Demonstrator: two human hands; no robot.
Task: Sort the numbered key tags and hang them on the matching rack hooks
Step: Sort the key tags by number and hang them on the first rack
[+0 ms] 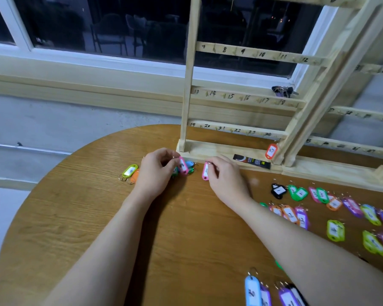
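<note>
Both hands worked the unsorted pile by the rack point(210, 149) base. Left hand point(156, 171) pinched a pink tag point(183, 165) near its ring end, fingers curled round it, tag tilted upright just above the worktop point(186, 228). Right hand point(224, 177) gripped a second pink tag point(205, 171) by its top, body hanging below the fingertips. Numbers were blurred, probably unreadable from here. Tags looked light, stiff plastic, slick; the ring end or the narrow edges seemed the best hold. Sorted tags point(334, 204) lay well apart on the right.
</note>
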